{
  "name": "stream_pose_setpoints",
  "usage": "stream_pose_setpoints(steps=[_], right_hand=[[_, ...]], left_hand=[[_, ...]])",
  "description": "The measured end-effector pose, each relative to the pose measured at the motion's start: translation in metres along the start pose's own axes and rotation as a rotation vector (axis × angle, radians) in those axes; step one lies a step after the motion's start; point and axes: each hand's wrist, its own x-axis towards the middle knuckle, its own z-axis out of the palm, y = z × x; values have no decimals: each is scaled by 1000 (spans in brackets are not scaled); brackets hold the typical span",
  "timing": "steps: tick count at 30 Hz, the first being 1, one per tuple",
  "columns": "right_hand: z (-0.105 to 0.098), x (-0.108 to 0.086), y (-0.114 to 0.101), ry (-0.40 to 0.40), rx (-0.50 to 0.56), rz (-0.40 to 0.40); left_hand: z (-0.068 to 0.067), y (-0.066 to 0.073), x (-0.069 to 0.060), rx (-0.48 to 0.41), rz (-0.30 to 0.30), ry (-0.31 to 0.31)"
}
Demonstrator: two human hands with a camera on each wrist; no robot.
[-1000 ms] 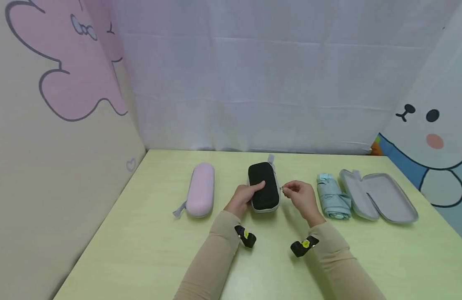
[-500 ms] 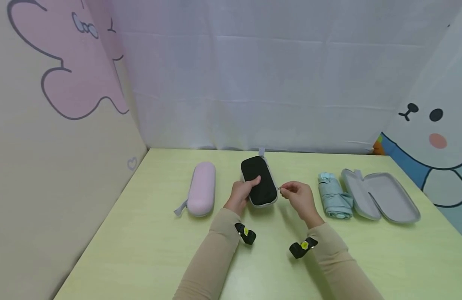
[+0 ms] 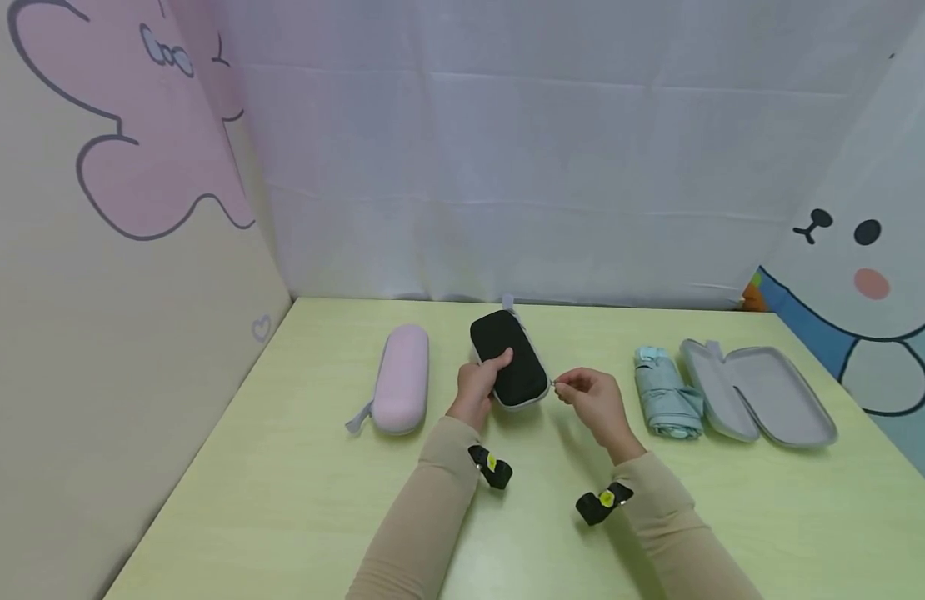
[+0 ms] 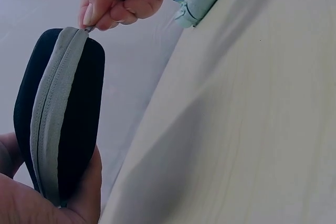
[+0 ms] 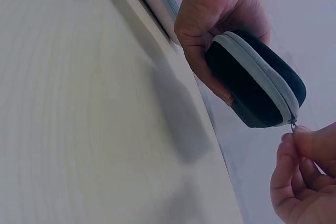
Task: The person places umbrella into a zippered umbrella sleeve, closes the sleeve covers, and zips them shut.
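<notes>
A black case [image 3: 517,367] with a grey zip band is gripped by the left hand [image 3: 477,390], thumb across its top face. The right hand [image 3: 593,404] pinches the small zip pull at the case's near right corner. In the left wrist view the grey zip band [image 4: 52,114] runs closed along the visible side of the case. The right wrist view has the zip pull [image 5: 293,125] between the right hand's thumb and forefinger, and the case [image 5: 252,82] held clear of the table.
A pink case [image 3: 402,379] with a grey strap lies left of the hands on the table [image 3: 282,500]. On the right are a rolled teal bundle [image 3: 667,396] and an open grey case [image 3: 785,396], side by side. A white cloth [image 3: 507,167] hangs behind.
The black case has shifted left and slightly away, tilting counterclockwise in the left hand. The right hand, still pinching the pull, has moved slightly left.
</notes>
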Motion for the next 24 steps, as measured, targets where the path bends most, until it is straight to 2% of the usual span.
stream_pose_setpoints(steps=[10, 24], right_hand=[[6, -6, -1, 5, -10, -2], [21, -18, -1, 67, -25, -42]], left_hand=[[-2, 0, 2, 11, 10, 47], [-1, 0, 5, -24, -24, 94]])
